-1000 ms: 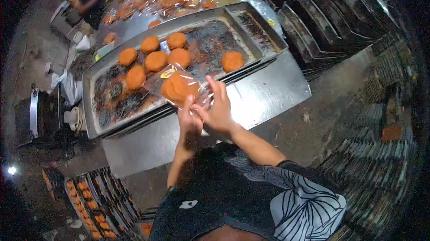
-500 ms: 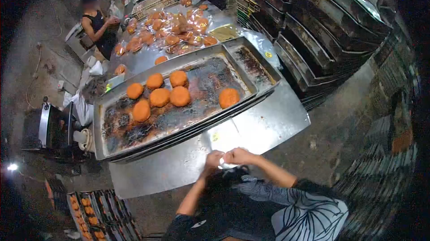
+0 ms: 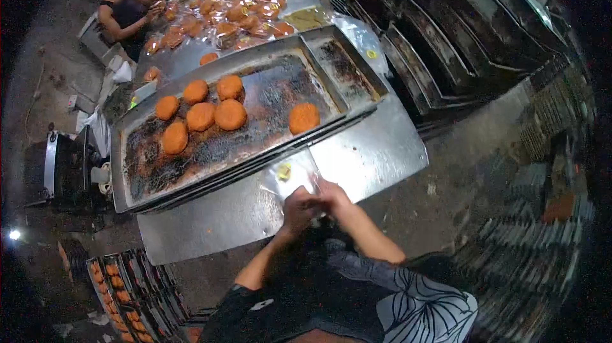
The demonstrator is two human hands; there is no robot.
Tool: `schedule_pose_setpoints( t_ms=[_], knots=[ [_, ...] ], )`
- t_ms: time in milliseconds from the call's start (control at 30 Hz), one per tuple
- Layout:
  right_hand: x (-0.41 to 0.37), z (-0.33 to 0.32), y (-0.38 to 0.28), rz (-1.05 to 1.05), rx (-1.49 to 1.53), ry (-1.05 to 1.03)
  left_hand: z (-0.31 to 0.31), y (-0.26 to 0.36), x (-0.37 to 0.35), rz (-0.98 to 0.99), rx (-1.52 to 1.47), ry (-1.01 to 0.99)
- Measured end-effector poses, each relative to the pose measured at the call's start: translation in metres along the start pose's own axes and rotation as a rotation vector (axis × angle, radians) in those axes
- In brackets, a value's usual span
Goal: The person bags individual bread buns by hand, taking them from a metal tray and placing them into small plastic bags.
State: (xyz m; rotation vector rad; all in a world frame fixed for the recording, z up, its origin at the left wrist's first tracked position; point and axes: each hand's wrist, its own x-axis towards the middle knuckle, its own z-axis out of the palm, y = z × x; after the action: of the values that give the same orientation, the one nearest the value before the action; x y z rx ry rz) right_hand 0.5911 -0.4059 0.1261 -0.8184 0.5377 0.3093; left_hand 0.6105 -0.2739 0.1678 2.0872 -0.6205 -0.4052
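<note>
Close together at the table's near edge, my left hand (image 3: 298, 210) and my right hand (image 3: 332, 197) are both closed on a clear plastic bag (image 3: 294, 167). The bag has a yellow mark and spreads away from my fingers over the metal. My fingertips are partly blurred, so the exact grip is hard to see. Just beyond the bag lies a large baking tray (image 3: 210, 185), its surface dark and stained. A single round orange-brown bun (image 3: 304, 118) sits near its right end. Several more buns (image 3: 201, 116) are grouped on its left half.
Bagged buns (image 3: 236, 14) are heaped on the far metal table (image 3: 376, 158). At the upper left a person (image 3: 121, 14) handles something at the table. Stacked trays (image 3: 440, 37) stand to the right; a rack with buns (image 3: 115, 292) is at lower left.
My hands have moved up a little from my body, and the bag now stands more spread out before them. The whole view has shifted, so the tray appears further left and higher.
</note>
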Motion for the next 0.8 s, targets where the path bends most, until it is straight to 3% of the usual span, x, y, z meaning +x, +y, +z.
schedule_pose_setpoints(
  t_ms=[67,100,133,200,233,267,300,333,367,400,467,533,567,600,633,667,700,733,800],
  knots=[
    [-0.006,0.058,-0.049,-0.329,0.216,-0.148,0.001,-0.016,0.005,0.42,0.202,0.314],
    [0.015,0.064,-0.044,-0.366,0.532,-0.436,-0.011,0.006,0.014,0.192,-0.437,0.5],
    [0.01,0.086,-0.043,-0.31,0.632,-0.417,-0.026,0.028,0.023,-0.065,-1.07,0.656],
    [0.054,0.08,0.016,0.19,0.861,-0.926,-0.066,0.009,0.026,-0.175,-1.653,0.419],
    [0.047,0.097,0.007,-0.04,0.424,-0.619,-0.096,-0.054,0.026,-0.182,-1.513,-0.109],
    [0.039,0.116,-0.003,-0.116,-0.071,-0.296,-0.105,-0.059,0.028,-0.181,-1.517,-0.104],
    [0.061,0.113,-0.012,-0.408,-0.72,-0.222,-0.114,-0.063,0.03,-0.234,-1.526,0.27],
    [0.077,0.114,-0.043,-0.729,-1.326,0.044,-0.124,-0.066,0.031,-0.283,-1.5,0.645],
    [0.078,0.133,-0.065,-1.249,-1.43,0.59,-0.138,-0.065,0.031,-0.178,-1.477,0.746],
    [0.099,0.119,-0.081,-0.999,-1.597,0.656,-0.155,-0.063,0.028,-0.079,-1.448,0.848],
    [0.141,0.09,-0.112,-0.454,-1.991,0.684,-0.188,-0.051,0.018,-0.057,-1.582,0.872],
    [0.144,0.089,-0.108,-0.563,-1.665,0.583,-0.211,-0.048,0.009,-0.009,-1.644,0.97],
    [0.105,0.12,-0.102,-0.744,-1.468,0.33,-0.219,-0.053,0.005,-0.007,-1.632,0.973],
    [0.091,0.136,-0.077,-1.201,-1.467,0.367,-0.224,-0.058,0.002,0.021,-1.691,1.037],
    [0.093,0.147,-0.054,-1.387,-1.448,0.212,-0.226,-0.061,0.004,0.059,-1.758,1.096],
    [0.042,0.19,-0.051,-1.593,-1.354,0.046,-0.221,-0.063,0.009,0.065,-1.763,1.087],
    [0.024,0.202,-0.045,-1.531,-1.457,-0.084,-0.207,-0.064,0.012,0.216,-1.551,0.959],
    [0.016,0.215,-0.04,-1.493,-1.51,-0.083,-0.191,-0.062,0.014,0.352,-1.339,0.825],
    [0.011,0.216,-0.033,-1.456,-1.454,-0.036,-0.175,-0.047,0.012,0.275,-1.293,0.755]
  ],
)
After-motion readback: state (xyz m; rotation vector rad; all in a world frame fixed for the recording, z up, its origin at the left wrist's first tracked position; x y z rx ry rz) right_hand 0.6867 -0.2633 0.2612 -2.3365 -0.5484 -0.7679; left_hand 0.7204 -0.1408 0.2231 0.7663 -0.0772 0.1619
